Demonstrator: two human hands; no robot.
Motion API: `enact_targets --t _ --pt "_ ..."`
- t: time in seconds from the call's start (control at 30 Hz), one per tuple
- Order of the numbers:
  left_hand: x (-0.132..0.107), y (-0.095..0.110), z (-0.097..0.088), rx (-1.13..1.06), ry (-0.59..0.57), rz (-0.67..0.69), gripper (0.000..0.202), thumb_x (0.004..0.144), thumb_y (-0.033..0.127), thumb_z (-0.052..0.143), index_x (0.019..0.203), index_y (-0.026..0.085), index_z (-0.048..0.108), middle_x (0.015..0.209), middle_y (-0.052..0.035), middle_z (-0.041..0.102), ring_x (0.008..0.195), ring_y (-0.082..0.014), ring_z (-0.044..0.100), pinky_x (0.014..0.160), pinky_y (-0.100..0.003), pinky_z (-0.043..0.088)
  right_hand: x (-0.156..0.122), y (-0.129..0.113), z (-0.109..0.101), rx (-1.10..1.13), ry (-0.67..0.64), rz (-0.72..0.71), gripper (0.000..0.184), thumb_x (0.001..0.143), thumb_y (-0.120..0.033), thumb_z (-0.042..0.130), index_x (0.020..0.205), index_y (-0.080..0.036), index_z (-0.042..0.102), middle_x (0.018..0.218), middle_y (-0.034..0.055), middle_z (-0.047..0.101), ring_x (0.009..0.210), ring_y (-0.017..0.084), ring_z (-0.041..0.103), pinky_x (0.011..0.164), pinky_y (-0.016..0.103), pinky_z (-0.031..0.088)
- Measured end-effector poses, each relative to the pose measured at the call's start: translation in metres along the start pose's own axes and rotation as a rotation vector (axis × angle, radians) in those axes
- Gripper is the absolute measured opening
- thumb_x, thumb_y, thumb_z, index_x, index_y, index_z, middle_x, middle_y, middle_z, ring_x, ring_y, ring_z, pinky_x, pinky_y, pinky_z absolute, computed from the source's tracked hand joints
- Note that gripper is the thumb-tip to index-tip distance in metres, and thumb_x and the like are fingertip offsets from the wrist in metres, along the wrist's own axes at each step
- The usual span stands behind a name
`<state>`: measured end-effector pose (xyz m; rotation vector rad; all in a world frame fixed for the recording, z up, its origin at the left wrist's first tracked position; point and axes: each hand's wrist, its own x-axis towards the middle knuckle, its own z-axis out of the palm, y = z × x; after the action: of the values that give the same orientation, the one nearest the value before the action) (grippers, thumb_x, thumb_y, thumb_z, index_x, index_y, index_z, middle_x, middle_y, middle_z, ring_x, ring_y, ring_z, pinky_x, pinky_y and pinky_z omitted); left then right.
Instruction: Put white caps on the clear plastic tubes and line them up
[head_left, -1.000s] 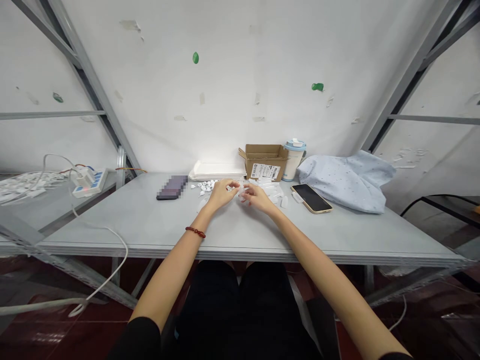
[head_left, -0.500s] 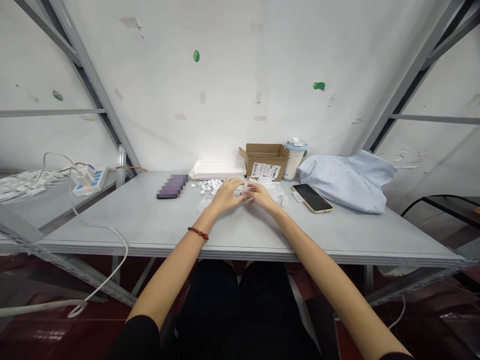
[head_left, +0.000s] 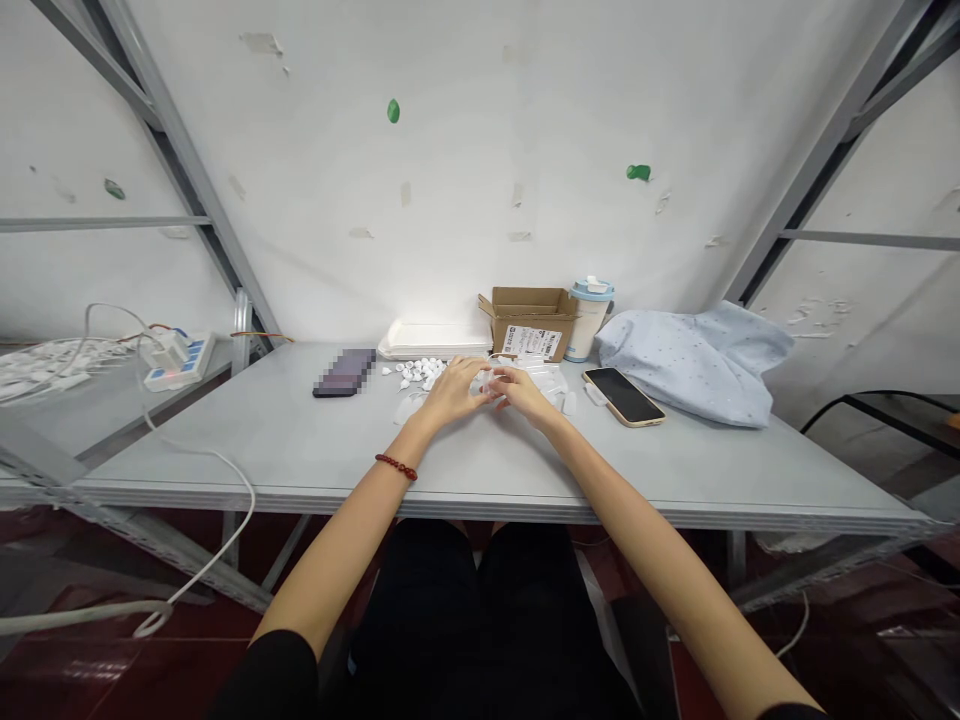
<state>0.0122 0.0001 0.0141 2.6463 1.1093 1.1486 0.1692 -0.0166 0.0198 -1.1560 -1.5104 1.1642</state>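
Over the middle of the table, my left hand (head_left: pixel 453 389) and my right hand (head_left: pixel 523 391) meet at their fingertips. Between the pinched fingers of both is a small clear plastic piece (head_left: pixel 490 379), largely covered, so its exact shape is hard to make out. Several small white plastic caps (head_left: pixel 426 371) lie loose just beyond my left hand. Clear plastic pieces (head_left: pixel 553 379) are heaped behind and to the right of my right hand. A few more translucent pieces (head_left: pixel 407 408) rest near my left wrist.
White trays (head_left: pixel 435 342), an open cardboard box (head_left: pixel 531 322) and a lidded cup (head_left: pixel 589 320) line the wall. Farther right are a phone (head_left: pixel 626 397) and a pale blue cloth (head_left: pixel 690 360). A dark purple, pixelated object (head_left: pixel 343 374) lies left; a power strip (head_left: pixel 182 362) sits beyond.
The fingers have shifted very slightly around the clear piece. Both arms and everything else on the table keep their places.
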Motion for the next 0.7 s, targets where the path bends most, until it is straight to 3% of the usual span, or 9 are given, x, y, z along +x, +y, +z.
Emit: enact_targets --t 0.13,0.27,0.43,0.53,0.7 --pt "-0.001 -0.002 -0.011 -0.022 -0.045 -0.088 0.038 0.069 0.032 0.074 0.103 0.02 0.062 0.11 -0.0065 0.063 0.107 -0.0259 0.051 0.093 -0.039 0.042 0.0 0.002 0.001 -0.024 -0.04 0.006 0.026 0.079 -0.015 0.054 0.105 -0.013 0.058 0.077 0.0045 0.065 0.069 0.014 0.063 0.053 0.021 0.049" --pt "-0.012 -0.01 -0.034 -0.023 -0.13 -0.246 0.043 0.064 0.037 0.075 0.102 0.021 0.062 0.107 -0.005 0.062 0.11 -0.027 0.049 0.093 -0.038 0.042 0.003 0.007 0.006 -0.12 -0.121 -0.061 0.029 0.081 -0.016 0.055 0.109 -0.013 0.058 0.082 0.0058 0.066 0.071 0.013 0.062 0.054 0.021 0.048" --pt "-0.03 -0.015 -0.054 -0.029 -0.269 -0.438 0.055 0.058 0.041 0.076 0.108 0.022 0.063 0.108 -0.0062 0.055 0.104 -0.0266 0.052 0.089 -0.037 0.044 0.004 0.015 0.014 -0.327 -0.164 -0.235 0.032 0.08 -0.014 0.057 0.112 -0.012 0.06 0.096 0.0087 0.069 0.085 0.015 0.062 0.078 0.031 0.049" --pt "-0.033 -0.016 -0.057 -0.034 -0.343 -0.47 0.059 0.056 0.044 0.076 0.109 0.023 0.063 0.108 -0.0059 0.053 0.104 -0.0269 0.051 0.09 -0.036 0.044 0.003 0.02 0.02 -0.379 -0.216 -0.316 0.031 0.081 -0.014 0.056 0.112 -0.012 0.061 0.1 0.0091 0.068 0.088 0.015 0.061 0.085 0.033 0.047" --pt "-0.034 -0.023 -0.058 0.022 -0.41 -0.471 0.059 0.056 0.046 0.073 0.109 0.023 0.063 0.101 -0.0054 0.055 0.106 -0.0286 0.049 0.092 -0.037 0.042 -0.001 0.022 0.028 -0.439 -0.301 -0.383 0.026 0.08 -0.013 0.057 0.106 -0.012 0.064 0.102 0.0087 0.067 0.087 0.015 0.059 0.082 0.031 0.046"
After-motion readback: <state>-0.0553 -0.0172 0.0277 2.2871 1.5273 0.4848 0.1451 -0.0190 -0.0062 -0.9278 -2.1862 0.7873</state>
